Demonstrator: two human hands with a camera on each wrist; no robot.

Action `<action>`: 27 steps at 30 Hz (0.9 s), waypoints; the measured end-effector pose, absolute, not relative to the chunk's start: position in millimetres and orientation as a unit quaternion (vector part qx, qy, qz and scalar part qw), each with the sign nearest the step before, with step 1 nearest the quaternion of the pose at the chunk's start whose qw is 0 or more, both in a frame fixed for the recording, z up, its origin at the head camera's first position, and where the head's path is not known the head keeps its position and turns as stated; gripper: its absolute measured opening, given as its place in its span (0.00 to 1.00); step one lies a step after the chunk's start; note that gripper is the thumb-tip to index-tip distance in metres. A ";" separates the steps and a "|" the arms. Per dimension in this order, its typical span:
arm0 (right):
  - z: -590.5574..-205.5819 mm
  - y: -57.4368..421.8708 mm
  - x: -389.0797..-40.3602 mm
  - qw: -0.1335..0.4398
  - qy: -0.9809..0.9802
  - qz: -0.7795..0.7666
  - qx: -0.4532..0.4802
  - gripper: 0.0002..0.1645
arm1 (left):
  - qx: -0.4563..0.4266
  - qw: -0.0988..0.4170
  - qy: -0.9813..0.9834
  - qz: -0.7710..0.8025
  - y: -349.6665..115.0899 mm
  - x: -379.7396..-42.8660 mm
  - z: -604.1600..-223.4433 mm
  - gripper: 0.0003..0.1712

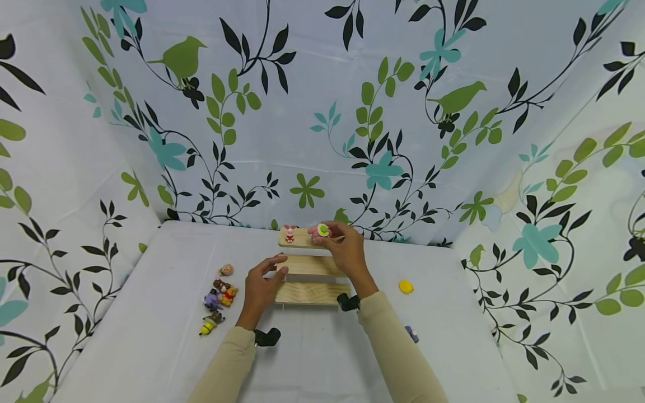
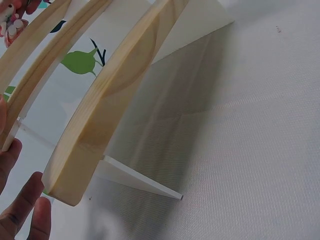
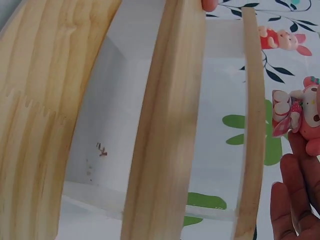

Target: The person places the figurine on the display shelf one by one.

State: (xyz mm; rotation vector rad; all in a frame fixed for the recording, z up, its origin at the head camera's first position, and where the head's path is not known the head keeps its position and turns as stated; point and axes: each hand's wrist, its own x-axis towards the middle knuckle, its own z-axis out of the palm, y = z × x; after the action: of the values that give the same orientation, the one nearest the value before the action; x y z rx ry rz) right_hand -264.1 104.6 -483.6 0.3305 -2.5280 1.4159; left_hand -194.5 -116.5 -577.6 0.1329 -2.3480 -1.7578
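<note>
R hand (image 1: 349, 251) pinches pink, white-faced figurine (image 3: 307, 111) at right side of 3-tier pale-wood shelf's (image 1: 312, 293) far tier; contact unclear. Red-and-pink pig figurine (image 1: 289, 234) stands nr far tier's left edge, gap btwn. L hand (image 1: 262, 286) grips mid tier's left edge. Yellow toy (image 1: 405, 286) right, well apart.

At lower centre, pink is shown by a figurine (image 1: 320, 232) and tan grain by the shelf (image 1: 312, 265), the backdrop (image 1: 302, 129) above (white) being leaf-patterned.
</note>
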 end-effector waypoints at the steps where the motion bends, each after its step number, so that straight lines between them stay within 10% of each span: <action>1: -484.5 104.1 -264.5 0.114 -0.863 0.478 0.115 0.25 | 0.045 0.102 -0.795 -0.596 -116.5 -194.3 -577.4 0.21; 27: -485.5 102.7 -265.2 0.108 -0.878 0.453 0.109 0.31 | 0.046 0.101 -0.792 -0.600 -116.8 -194.6 -579.2 0.21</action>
State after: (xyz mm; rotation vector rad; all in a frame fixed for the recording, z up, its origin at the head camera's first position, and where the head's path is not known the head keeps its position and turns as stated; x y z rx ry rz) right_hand -265.2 102.7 -485.5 0.3202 -2.5850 1.3331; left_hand -194.6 -116.8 -579.2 0.1370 -2.3405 -1.7744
